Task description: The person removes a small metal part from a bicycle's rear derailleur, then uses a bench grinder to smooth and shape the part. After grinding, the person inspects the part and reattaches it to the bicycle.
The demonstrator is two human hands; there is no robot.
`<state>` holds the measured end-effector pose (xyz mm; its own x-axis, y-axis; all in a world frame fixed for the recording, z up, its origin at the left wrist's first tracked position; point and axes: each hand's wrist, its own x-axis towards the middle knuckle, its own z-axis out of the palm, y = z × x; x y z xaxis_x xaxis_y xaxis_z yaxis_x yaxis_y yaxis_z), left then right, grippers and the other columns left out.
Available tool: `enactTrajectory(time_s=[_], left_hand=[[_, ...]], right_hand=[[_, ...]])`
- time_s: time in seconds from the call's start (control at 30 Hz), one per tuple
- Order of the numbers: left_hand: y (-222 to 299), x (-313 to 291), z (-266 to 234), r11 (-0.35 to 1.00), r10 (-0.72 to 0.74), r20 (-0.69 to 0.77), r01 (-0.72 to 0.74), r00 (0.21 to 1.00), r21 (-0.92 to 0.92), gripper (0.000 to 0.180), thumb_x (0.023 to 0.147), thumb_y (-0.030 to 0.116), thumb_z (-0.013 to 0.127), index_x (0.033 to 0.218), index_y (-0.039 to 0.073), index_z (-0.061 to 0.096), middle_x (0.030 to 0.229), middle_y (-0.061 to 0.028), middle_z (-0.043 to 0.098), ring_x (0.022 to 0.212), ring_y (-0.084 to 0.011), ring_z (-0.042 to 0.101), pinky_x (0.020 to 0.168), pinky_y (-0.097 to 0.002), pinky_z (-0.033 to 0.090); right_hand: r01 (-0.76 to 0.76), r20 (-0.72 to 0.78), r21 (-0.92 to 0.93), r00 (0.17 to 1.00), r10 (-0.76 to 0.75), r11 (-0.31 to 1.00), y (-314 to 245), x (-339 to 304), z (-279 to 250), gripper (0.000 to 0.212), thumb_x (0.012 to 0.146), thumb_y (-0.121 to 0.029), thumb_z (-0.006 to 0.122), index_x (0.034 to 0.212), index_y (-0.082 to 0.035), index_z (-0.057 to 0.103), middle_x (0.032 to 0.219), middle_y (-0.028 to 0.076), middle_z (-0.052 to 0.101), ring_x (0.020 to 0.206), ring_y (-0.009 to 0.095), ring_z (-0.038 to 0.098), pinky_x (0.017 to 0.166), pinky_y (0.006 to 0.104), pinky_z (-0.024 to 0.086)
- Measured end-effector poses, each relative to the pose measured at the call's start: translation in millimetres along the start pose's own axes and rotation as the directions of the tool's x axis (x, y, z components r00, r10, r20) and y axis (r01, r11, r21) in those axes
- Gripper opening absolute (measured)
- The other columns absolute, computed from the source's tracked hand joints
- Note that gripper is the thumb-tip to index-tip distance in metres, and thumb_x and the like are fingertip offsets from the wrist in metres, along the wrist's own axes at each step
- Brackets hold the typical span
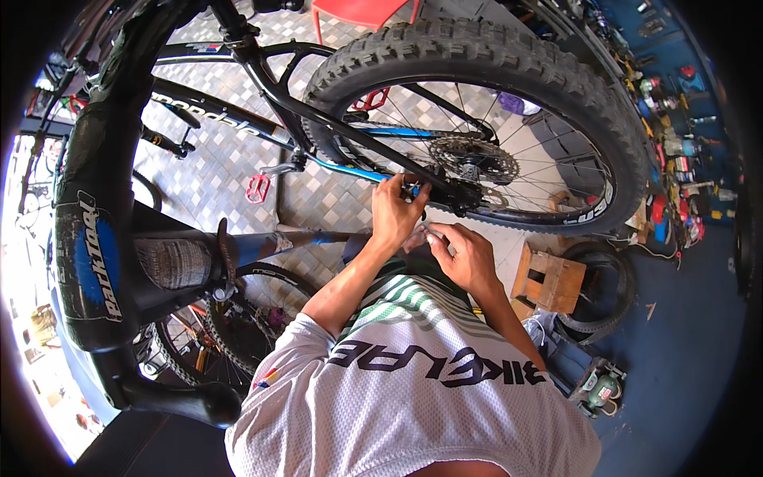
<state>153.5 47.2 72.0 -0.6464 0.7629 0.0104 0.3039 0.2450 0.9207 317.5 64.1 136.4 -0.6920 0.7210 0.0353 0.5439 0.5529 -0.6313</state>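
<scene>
A black mountain bike frame [318, 113] with blue stays is held up in front of me, its knobby rear wheel [509, 60] at the upper right. My left hand [395, 208] is closed at the rear end of the frame, thumb and fingers around a small part with some blue on it. Its exact kind is hidden by the fingers. Just below and to the right, my right hand [465, 253] has thumb and forefinger pinched together. What lies between them is too small to make out. Beyond both hands sits the rear cassette [477, 159] in the wheel.
A black repair stand [99, 262] with a blue label fills the left side. A wooden box [548, 277] and a loose tire [608, 290] lie at the right. Tools [683, 151] hang along the right wall. Another bike wheel [191, 346] stands lower left, a red chair [358, 11] far ahead.
</scene>
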Motion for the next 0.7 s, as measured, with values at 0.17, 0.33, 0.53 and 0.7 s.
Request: enactTrajectory(time_s=[0.17, 0.33, 0.53, 0.7], left_hand=[[-5.7, 5.1, -1.8, 1.000, 0.005, 0.035, -0.005, 0.999, 0.006, 0.027, 0.080, 0.028, 0.079, 0.088, 0.003, 0.073, 0.070, -0.0146, 0.064, 0.078, -0.0337, 0.059, 0.076, -0.0456, 0.045], [-5.9, 6.4, -1.7, 0.998, 0.055, 0.072, -0.057, 0.996, 0.022, 0.024, 0.080, 0.028, 0.077, 0.084, 0.005, 0.071, 0.074, -0.0153, 0.065, 0.086, -0.0351, 0.059, 0.082, -0.0469, 0.042], [-0.2, 9.1, -1.2, 0.998, 0.040, 0.111, -0.045, 0.993, 0.036, 0.019, 0.079, 0.022, 0.072, 0.083, 0.004, 0.068, 0.076, -0.0156, 0.066, 0.089, -0.0357, 0.059, 0.084, -0.0463, 0.042], [-4.8, 4.8, 2.4, 0.997, 0.002, 0.109, 0.006, 0.994, -0.075, 0.017, 0.079, 0.020, 0.072, 0.082, 0.004, 0.067, 0.073, -0.0149, 0.064, 0.084, -0.0349, 0.056, 0.082, -0.0453, 0.040]], right_hand=[[-0.035, -0.030, -0.034, 0.999, 0.034, 0.999, -13.5, -12.7, 14.2, 0.018, 0.093, -0.023, 0.067, 0.103, -0.008, 0.070, 0.086, 0.007, 0.072, 0.071, 0.026, 0.070, 0.065, 0.0370, 0.055], [-0.056, -0.056, -0.016, 0.997, 0.055, 0.998, -25.8, -15.2, 27.6, 0.015, 0.092, -0.022, 0.067, 0.099, -0.008, 0.069, 0.085, 0.007, 0.072, 0.070, 0.028, 0.069, 0.063, 0.0379, 0.055], [-0.080, -0.083, -0.030, 0.994, 0.078, 0.996, -35.2, -9.9, 29.8, 0.016, 0.092, -0.021, 0.067, 0.100, -0.007, 0.069, 0.083, 0.008, 0.071, 0.069, 0.029, 0.068, 0.063, 0.0384, 0.054], [-0.178, -0.104, 0.028, 0.978, 0.180, 0.984, -28.5, -11.9, 30.2, 0.022, 0.092, -0.020, 0.068, 0.109, -0.007, 0.071, 0.086, 0.010, 0.071, 0.062, 0.022, 0.064, 0.058, 0.0336, 0.049]])
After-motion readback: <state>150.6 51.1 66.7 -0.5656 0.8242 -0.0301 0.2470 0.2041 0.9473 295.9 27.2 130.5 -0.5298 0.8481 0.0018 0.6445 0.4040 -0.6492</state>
